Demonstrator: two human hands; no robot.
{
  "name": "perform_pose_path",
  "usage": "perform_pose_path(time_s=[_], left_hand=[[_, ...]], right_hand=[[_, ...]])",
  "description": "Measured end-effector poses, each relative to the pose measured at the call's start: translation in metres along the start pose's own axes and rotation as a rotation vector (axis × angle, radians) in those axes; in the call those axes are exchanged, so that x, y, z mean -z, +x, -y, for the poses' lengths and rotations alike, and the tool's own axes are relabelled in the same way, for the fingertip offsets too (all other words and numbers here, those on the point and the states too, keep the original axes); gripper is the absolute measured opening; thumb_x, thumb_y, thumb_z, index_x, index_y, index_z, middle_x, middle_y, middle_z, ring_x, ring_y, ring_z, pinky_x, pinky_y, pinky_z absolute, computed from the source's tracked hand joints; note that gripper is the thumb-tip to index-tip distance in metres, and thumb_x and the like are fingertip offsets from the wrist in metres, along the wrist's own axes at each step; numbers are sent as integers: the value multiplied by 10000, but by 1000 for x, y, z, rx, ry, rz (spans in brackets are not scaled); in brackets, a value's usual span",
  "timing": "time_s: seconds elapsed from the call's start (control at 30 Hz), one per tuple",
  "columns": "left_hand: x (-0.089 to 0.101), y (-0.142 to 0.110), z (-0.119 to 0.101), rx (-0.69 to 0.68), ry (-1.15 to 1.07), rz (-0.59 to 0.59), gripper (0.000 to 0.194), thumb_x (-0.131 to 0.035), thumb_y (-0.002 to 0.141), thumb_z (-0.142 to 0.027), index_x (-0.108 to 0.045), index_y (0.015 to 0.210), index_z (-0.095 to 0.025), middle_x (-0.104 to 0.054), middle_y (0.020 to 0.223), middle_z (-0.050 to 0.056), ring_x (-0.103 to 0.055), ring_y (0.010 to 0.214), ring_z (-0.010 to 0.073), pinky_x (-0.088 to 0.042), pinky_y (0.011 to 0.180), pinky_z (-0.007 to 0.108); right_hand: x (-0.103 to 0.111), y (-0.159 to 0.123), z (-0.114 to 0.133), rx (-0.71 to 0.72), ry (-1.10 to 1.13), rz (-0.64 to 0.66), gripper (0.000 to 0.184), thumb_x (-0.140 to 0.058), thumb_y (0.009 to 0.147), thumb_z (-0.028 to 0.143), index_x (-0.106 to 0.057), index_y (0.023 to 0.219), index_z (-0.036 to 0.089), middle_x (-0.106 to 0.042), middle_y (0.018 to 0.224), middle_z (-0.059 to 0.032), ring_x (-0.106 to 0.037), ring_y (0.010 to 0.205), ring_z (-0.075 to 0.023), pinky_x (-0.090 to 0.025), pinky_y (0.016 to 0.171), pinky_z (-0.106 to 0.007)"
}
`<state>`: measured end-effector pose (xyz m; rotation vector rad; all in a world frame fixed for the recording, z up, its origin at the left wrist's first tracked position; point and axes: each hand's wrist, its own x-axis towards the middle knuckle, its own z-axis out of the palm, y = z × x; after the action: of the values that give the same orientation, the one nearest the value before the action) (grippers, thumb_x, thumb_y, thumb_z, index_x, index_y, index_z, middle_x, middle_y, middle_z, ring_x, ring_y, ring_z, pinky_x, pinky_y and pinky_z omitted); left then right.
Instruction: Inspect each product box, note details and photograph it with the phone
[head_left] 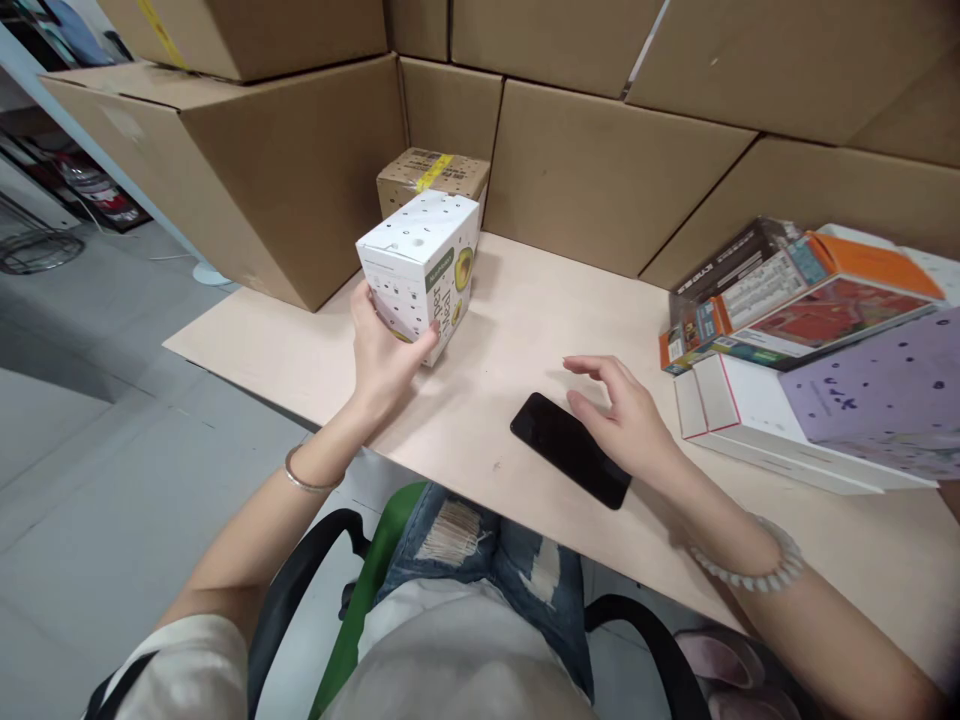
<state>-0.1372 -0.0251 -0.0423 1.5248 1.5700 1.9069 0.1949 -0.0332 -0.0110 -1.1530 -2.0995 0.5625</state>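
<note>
My left hand [386, 345] grips the lower part of a white carton [397, 285] with dark spots, avocado pictures and a green label. Its thumb lies on the printed side, while the other fingers are partly hidden behind the carton. The carton is tilted a little, and I cannot tell whether its base touches the table. Over the table, my right hand [619, 415] is open and empty, its fingers slightly bent. Just below that hand lies a black smartphone [566, 445], dark screen up, near the table's front edge.
Behind the white carton stands a small brown box [435, 170] with yellow tape. Large cardboard boxes [585, 180] wall off the back and left of the table [480, 400]. On the right are an orange box [832, 300], a lilac spotted box [877, 390] and white boxes [757, 400].
</note>
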Motion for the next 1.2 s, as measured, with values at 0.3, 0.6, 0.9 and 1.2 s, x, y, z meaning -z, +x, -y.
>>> perform_pose_path(time_s=[0.3, 0.6, 0.9, 1.2], left_hand=[[-57, -6, -43, 384, -609, 350, 691, -927, 678, -530, -609, 1210, -224, -746, 1291, 132, -742, 1246, 383, -677, 940, 464], [-135, 9, -45, 512, -794, 542, 511, -832, 684, -405, -654, 1122, -211, -827, 1166, 106, -787, 1161, 358, -681, 873, 423], [-134, -1, -25, 432, -712, 621, 674, -854, 598, -354, -645, 1230, -249, -787, 1278, 109, -743, 1278, 429, -678, 987, 549], [-114, -8, -41, 362, -657, 831, 619, -954, 573, -419, -702, 1114, -254, -810, 1125, 99, -732, 1271, 494, -628, 1055, 710]], right_hand=[[24, -17, -33, -248, 369, -78, 523, -650, 966, 602, -658, 1378, 280, -774, 1373, -130, -757, 1088, -269, -633, 902, -455], [34, -37, -33, -387, -467, -71, 597, -341, 1103, 438, -672, 1493, 130, -762, 1350, -258, -765, 1120, -448, -616, 955, -652], [21, -34, -53, -484, 491, 12, 876, -811, 855, 636, -508, 1610, 311, -719, 1439, -123, -617, 569, -130, -557, 464, -341], [28, -39, -53, -356, 520, -79, 886, -977, 699, 632, -586, 1431, 322, -783, 1275, -88, -805, 1014, -332, -723, 799, -515]])
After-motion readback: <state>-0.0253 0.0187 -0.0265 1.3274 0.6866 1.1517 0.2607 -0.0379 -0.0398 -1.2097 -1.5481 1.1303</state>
